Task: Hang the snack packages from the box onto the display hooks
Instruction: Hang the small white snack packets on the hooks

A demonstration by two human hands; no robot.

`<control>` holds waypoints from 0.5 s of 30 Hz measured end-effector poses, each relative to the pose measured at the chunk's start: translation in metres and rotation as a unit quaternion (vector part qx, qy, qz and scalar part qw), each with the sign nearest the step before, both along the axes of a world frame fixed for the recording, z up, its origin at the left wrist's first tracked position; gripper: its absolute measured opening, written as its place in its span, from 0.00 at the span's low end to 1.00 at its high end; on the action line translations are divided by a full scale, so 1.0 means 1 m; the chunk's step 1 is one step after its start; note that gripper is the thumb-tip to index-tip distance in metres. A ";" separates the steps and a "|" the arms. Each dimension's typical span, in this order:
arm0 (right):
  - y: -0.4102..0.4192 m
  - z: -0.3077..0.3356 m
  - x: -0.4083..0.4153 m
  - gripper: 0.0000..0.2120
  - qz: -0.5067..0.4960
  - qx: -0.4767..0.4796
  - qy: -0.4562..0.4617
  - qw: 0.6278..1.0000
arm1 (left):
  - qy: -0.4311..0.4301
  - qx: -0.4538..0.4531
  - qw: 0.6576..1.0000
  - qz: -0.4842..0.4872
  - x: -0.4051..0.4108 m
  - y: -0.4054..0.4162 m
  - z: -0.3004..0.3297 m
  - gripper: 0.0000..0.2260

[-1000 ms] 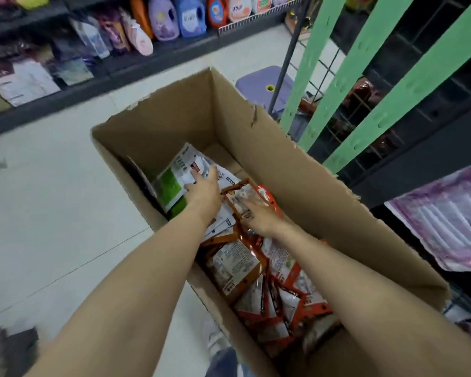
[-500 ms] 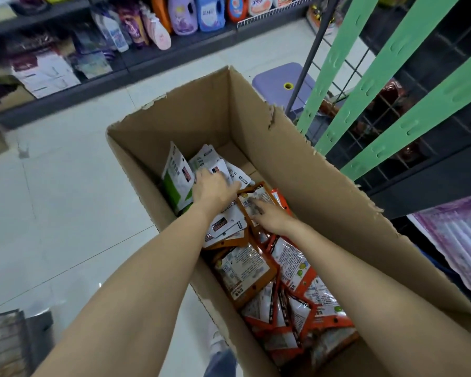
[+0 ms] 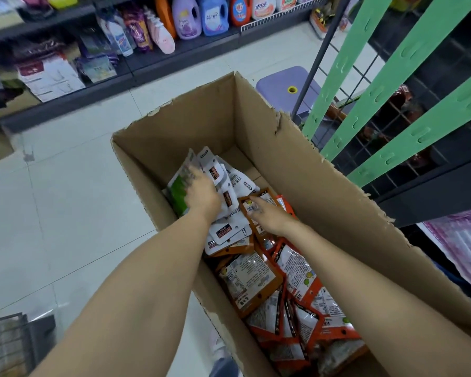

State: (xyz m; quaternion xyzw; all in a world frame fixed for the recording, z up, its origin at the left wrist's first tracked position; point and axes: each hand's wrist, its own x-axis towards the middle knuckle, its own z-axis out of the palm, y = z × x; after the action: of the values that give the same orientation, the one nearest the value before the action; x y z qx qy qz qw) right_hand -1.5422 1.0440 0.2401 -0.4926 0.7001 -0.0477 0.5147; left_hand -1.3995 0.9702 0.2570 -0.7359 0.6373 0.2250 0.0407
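1. Shifted since half a second back: left hand further toward the box's far end, now on top of the white-and-green packages; fingers curled over them, grip itself blurred.
2. Right hand: fingers extended, tips touching an orange-edged package at its barcode label.
3. Cardboard box: open, torn top edges, standing on pale floor tiles.
4. Contents: white-headed packages with red-and-black brand patch, writing too blurred to read; orange snack packages with printed back panels, text illegible.
5. Display rack: green slotted strips on dark wire grid, right of box.
6. Far shelf: detergent bottles, labels unreadable.
7. Purple stool beyond box.
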 end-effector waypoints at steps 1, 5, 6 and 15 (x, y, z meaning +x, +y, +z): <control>-0.001 0.001 0.002 0.25 0.001 -0.004 -0.009 1.000 | -0.008 0.017 0.999 -0.041 0.002 0.004 0.003 0.29; -0.001 0.004 0.010 0.24 0.019 -0.007 -0.020 1.000 | -0.031 -0.006 0.978 -0.204 -0.015 0.005 0.023 0.11; -0.002 0.006 0.011 0.24 0.003 -0.009 -0.030 0.999 | -0.037 -0.025 0.969 -0.242 -0.023 0.005 0.031 0.10; 0.018 0.078 -0.004 0.30 -0.232 -0.155 -0.108 0.954 | 0.151 -0.047 0.948 -0.276 -0.005 0.009 0.090 0.09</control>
State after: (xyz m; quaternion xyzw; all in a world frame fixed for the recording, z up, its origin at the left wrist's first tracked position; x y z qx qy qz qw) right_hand -1.5461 1.0624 0.3184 -0.3825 0.7195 -0.3265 0.4789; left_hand -1.4047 0.9794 0.3469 -0.4898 0.8239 0.2834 -0.0301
